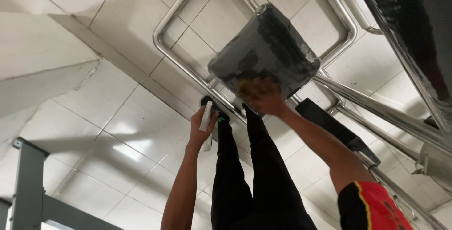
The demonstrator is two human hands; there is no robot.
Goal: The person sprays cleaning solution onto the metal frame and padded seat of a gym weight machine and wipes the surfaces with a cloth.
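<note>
A black cushioned pad (268,46) wrapped in clear plastic sits on a chrome tube frame (162,46) in front of me. My right hand (261,97) presses on the pad's near edge, with a bit of yellow cloth (243,88) showing under the fingers. Lower and to the left, beside my black-trousered legs (245,178), my left hand (203,127) grips a folded white cloth (206,117). That hand is away from the pad.
Chrome bars (376,110) run to the right, with a black flat plate (336,129) fixed to them. A second black plastic-wrapped pad (414,27) fills the top right corner. A grey metal post (28,183) stands at lower left on the white tiled floor (117,131).
</note>
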